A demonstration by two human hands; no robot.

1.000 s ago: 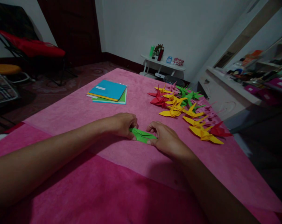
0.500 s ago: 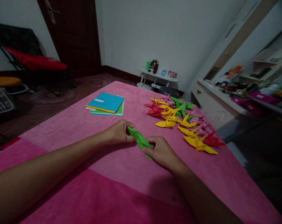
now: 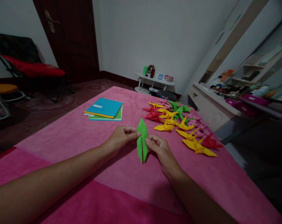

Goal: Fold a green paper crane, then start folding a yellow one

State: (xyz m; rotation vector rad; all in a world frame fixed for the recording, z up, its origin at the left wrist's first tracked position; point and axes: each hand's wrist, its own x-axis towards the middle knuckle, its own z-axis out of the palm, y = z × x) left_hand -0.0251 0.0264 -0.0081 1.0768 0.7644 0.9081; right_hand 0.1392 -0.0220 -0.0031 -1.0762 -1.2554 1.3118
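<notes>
A piece of green origami paper (image 3: 142,141), folded into a long narrow diamond, is held up over the pink-covered table. Its lower half shows a dark slit down the middle. My left hand (image 3: 124,138) pinches its left edge, thumb in front. On the opposite edge my right hand (image 3: 158,147) grips it with thumb and fingers. Folded paper cranes lie to the right of my hands, among them a yellow crane (image 3: 165,126), a red crane (image 3: 153,116) and a green crane (image 3: 181,109).
A stack of coloured paper sheets (image 3: 105,107), blue on top, lies at the back left of the pink tablecloth (image 3: 75,137). Beyond the table stand a small white shelf (image 3: 155,77) and a red-seated chair (image 3: 35,70). A cluttered dresser (image 3: 213,107) flanks the right side.
The green paper has turned from a slanted, edge-on pose to upright, its broad face now towards me. Both hands have shifted their hold to its two sides.
</notes>
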